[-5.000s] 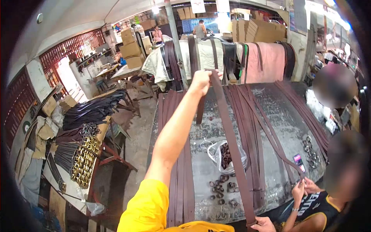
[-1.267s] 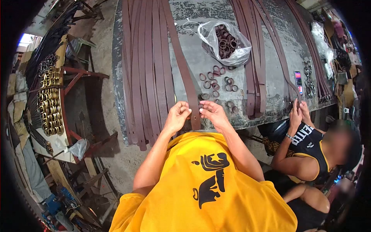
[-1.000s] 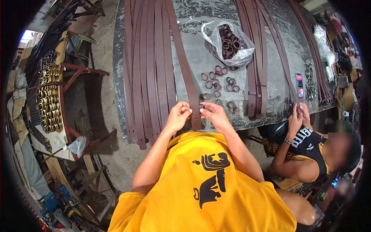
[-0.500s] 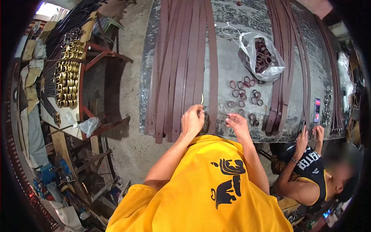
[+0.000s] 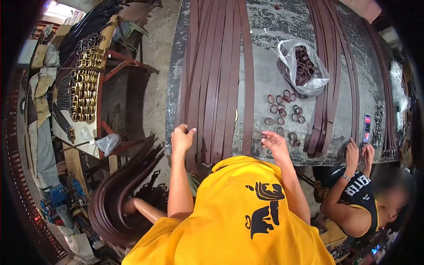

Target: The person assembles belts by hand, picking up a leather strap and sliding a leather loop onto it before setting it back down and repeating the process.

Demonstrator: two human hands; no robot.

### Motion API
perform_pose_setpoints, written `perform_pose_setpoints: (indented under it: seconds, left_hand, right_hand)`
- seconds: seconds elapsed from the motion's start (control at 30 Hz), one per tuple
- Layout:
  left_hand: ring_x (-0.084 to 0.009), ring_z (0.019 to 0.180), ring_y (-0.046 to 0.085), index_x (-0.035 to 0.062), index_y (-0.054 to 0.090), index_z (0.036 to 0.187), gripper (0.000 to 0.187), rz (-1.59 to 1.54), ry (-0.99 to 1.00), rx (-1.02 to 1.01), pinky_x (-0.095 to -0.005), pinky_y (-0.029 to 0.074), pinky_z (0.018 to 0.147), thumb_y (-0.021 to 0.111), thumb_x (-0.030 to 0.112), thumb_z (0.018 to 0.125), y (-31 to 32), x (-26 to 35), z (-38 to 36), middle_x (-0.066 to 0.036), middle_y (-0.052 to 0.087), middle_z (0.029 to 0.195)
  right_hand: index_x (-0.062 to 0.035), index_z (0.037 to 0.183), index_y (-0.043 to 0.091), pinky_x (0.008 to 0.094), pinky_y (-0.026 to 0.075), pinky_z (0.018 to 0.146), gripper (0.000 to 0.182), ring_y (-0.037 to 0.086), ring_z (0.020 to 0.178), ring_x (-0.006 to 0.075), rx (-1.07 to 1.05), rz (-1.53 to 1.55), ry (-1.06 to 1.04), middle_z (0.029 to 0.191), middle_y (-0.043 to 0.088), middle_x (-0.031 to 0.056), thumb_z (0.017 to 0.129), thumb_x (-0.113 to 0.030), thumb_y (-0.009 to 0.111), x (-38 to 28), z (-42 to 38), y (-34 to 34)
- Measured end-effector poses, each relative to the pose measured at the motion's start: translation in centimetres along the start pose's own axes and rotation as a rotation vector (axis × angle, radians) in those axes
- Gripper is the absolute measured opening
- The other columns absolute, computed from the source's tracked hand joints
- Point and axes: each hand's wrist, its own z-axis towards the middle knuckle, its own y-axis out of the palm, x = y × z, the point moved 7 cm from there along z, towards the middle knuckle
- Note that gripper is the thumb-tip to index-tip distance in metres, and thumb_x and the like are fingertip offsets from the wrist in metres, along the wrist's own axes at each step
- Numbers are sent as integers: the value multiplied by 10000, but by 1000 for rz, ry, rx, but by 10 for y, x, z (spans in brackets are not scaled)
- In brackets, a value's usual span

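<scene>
Long brown straps (image 5: 216, 79) lie side by side across the dark table (image 5: 265, 57). At the left edge of these straps is my left hand (image 5: 183, 139), its fingers curled and thumb pressed in; what they grip is hidden. My right hand (image 5: 277, 144) pinches a small brown loop (image 5: 264, 136) above the table's near edge, right of a separate strap (image 5: 248, 88). Similar small loops (image 5: 281, 112) lie loose beyond it. A gold-coloured piece (image 5: 236, 116) shows partly between the straps.
An open plastic bag (image 5: 320, 78) holds many loops. More straps (image 5: 324, 88), a phone (image 5: 367, 128) and a co-worker's hands (image 5: 352, 154) are at the right. Buckles (image 5: 84, 97) sit on a left-hand table. A person's arm (image 5: 148, 210) reaches into a strap bundle (image 5: 106, 207) at lower left.
My left hand has moved left, from beside the gold-coloured piece to the outer straps. My right hand stays near its place. A strap bundle and another person's arm have appeared at lower left.
</scene>
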Motion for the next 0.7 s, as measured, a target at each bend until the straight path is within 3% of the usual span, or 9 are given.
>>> perform_pose_setpoints:
  seconds: [0.07, 0.1, 0.2, 0.3, 0.43, 0.7]
  left_hand:
    - [-197, 730, 615, -24, 581, 979, 286, -327, 47, -288, -332, 489, 661, 701, 138, 776, 13, 2, 3, -50, 626, 810]
    - [-110, 736, 574, -13, 545, 1048, 310, -515, -31, -357, -281, 490, 623, 685, 48, 779, 13, 17, -6, 1, 569, 828]
    - [-126, 761, 588, 8, 478, 1129, 414, -855, 72, -593, -282, 516, 617, 682, 11, 768, 9, 67, -32, -35, 578, 897]
    - [-122, 772, 617, 74, 469, 1110, 416, -930, 126, -595, -250, 526, 615, 673, -19, 759, 22, 99, -37, -58, 634, 916]
    - [-147, 795, 617, 22, 431, 1161, 448, -926, 207, -689, -259, 542, 631, 649, -35, 774, 20, 141, -57, -78, 601, 952]
    - [-148, 818, 632, 31, 455, 1148, 397, -904, 234, -745, -265, 548, 649, 626, -29, 795, 19, 145, -63, -78, 618, 954]
  right_hand:
    - [-14, 1092, 575, 248, 484, 719, 289, 565, 848, 110, -73, 57, 0, 944, 578, 30, 809, -3, 630, -7, -6, 10]
    - [-14, 1095, 568, 252, 487, 731, 286, 561, 853, 109, -113, 86, -2, 940, 567, 27, 815, 0, 622, -13, -8, 17]
    - [-7, 1093, 576, 243, 497, 731, 309, 567, 851, 113, -193, 115, -38, 936, 568, 36, 794, 37, 635, -34, -22, 38]
    - [-8, 1085, 588, 232, 492, 721, 302, 566, 828, 99, -244, 140, -83, 884, 569, 22, 791, 19, 652, -50, -35, 56]
    - [0, 1095, 595, 208, 474, 709, 309, 559, 787, 78, -240, 85, -152, 860, 586, 11, 793, 3, 661, -69, -46, 69]
    - [-3, 1115, 595, 196, 466, 735, 317, 551, 790, 59, -259, 58, -154, 879, 588, -4, 802, 18, 644, -77, -45, 85]
